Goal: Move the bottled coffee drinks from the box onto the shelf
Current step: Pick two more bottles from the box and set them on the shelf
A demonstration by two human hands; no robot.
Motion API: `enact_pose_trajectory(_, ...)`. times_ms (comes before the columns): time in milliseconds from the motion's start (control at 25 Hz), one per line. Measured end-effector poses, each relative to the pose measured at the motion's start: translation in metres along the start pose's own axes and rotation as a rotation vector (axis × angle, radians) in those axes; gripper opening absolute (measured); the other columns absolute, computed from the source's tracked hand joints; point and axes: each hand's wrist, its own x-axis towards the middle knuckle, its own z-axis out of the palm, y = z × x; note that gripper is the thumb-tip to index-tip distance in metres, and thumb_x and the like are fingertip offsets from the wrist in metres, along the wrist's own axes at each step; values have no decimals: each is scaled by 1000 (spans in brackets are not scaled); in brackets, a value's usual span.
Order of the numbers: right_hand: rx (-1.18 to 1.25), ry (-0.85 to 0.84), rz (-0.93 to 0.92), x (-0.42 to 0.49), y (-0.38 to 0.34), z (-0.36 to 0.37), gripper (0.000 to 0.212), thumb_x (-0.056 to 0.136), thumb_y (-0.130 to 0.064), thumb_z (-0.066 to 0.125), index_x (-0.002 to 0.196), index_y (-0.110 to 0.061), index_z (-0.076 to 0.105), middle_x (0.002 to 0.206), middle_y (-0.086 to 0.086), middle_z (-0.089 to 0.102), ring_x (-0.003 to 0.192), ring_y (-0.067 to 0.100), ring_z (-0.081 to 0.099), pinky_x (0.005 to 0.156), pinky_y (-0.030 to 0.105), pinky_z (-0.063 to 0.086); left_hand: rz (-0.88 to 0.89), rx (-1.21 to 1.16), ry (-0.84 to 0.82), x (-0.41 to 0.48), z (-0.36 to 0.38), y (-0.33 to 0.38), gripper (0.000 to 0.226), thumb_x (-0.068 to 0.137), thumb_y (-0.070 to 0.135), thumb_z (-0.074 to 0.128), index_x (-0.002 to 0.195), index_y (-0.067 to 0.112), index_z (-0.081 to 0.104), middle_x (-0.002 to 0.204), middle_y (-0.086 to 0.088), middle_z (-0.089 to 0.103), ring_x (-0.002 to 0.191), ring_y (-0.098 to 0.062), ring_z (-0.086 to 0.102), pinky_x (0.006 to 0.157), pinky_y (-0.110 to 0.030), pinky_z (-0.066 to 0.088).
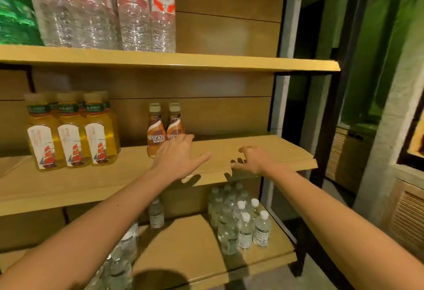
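Open shelf [263, 152] runs right of my two coffee bottles [156, 129], which stand far back. My left hand [176, 156] spreads released before them; my right hand [250, 161] hangs loose and empty above the near edge.

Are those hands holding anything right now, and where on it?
Nothing is held. The left hand is open by the coffee bottles; the right hand is loosely curled, empty.

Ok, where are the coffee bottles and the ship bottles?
Nescafé coffee bottles [156, 131], head view, left bottle's label.
Yellow ship-label bottles [73, 145], head view, middle bottle's label.
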Motion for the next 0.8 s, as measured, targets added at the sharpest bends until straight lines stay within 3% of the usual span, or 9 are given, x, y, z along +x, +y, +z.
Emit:
enact_pose_trajectory(400,-57,-21,524,-229,196,-40,70,88,-53,52,144,-17,30,146,11,41,132,29,41,106,43,37,369,-252,-456,-34,71,255,81,84,63,48,144,12,31,148,-10,36,133,-28,38,106,-41,36)
enact_pose_trajectory(600,-67,14,767,-358,298,-72,65,88,-47,56,142,-17,35,144,9,44,130,29,43,107,42,37,577,-348,-525,-71,83,420,76,84,60,51,142,13,35,145,-10,40,129,-27,43,103,-41,38)
enact_pose_trajectory(800,-116,14,847,-482,407,-111,69,88,-50,54,144,-16,33,149,9,37,135,28,36,110,43,33,770,-504,-602,-115,93,600,54,88,46,56,133,17,46,137,-8,50,123,-26,49,98,-40,40)
